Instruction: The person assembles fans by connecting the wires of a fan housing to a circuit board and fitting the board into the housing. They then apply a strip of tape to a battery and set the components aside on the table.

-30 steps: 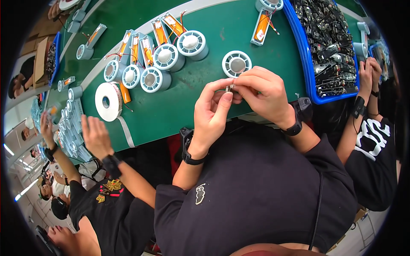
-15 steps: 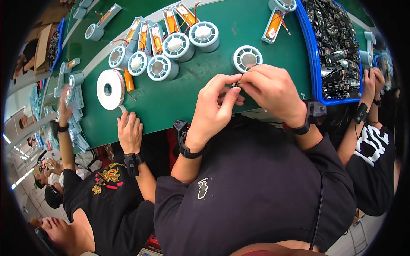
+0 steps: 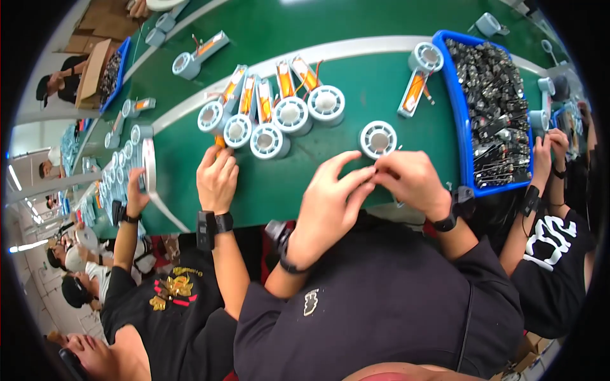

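Observation:
My left hand (image 3: 333, 206) and my right hand (image 3: 414, 181) meet over the near part of the green table, fingertips pinched together. Whatever lies between them is too small and covered to make out. Just beyond my fingertips stands a light blue round fan head (image 3: 379, 140) with a grey disc at its centre. Farther left, several fan units (image 3: 268, 141) form a cluster, their handles pointing away and holding orange battery cells (image 3: 284, 79) with thin wires. Another unit (image 3: 413, 92) lies to the right, its handle open on an orange cell.
A blue tray (image 3: 467, 162) heaped with small black circuit boards (image 3: 492, 108) stands at the right. At left, a co-worker's hand (image 3: 218, 181) touches an orange cell (image 3: 220, 141); their other hand (image 3: 135, 193) is by a white tape roll (image 3: 150, 165). Another person's hands (image 3: 549, 149) work beyond the tray.
The view has shifted, so the table sits lower. My hands stay pinched together; the dark bit seen between them is now hidden. The co-worker's near hand has left the tape for the orange cell.

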{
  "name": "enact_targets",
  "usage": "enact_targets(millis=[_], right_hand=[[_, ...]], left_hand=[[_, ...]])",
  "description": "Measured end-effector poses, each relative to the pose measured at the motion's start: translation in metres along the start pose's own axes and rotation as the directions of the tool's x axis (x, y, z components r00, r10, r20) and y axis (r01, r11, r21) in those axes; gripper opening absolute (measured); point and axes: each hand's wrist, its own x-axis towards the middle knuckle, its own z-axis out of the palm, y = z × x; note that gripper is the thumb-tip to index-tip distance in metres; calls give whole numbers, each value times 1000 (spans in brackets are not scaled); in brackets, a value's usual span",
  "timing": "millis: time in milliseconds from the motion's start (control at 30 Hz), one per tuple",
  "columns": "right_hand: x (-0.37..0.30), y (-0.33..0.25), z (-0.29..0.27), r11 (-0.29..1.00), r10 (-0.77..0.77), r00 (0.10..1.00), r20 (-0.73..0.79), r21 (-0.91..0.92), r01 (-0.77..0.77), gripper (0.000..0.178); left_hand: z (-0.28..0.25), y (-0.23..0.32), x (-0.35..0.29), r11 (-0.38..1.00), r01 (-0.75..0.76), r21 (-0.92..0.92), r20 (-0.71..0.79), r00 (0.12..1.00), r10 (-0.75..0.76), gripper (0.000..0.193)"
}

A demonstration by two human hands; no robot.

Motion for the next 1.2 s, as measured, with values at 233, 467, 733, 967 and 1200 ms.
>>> enact_targets(millis=[233,467,733,967,1200], right_hand=[[-4,4,0,999,-42,999,-13,19,42,19],[0,7,-9,994,-17,1000,-27,104,19,18],[-15,9,-13,928,167,986,-29,342,-147,15],[-20,11,-6,679,414,908,70,640,-359,22],[-18,12,-1,916,263,956,-133,346,-203,15]], left_hand=[[-69,65,-34,87,-541,-836,-530,839,123,30],[-108,90,-5,-123,-538,-834,-544,764,347,23],[-133,101,-27,332,-395,-856,-337,915,220,22],[-9,17,3,981,125,-150,38,992,-121,44],[45,-3,-4,862,287,-417,164,957,-240,48]])
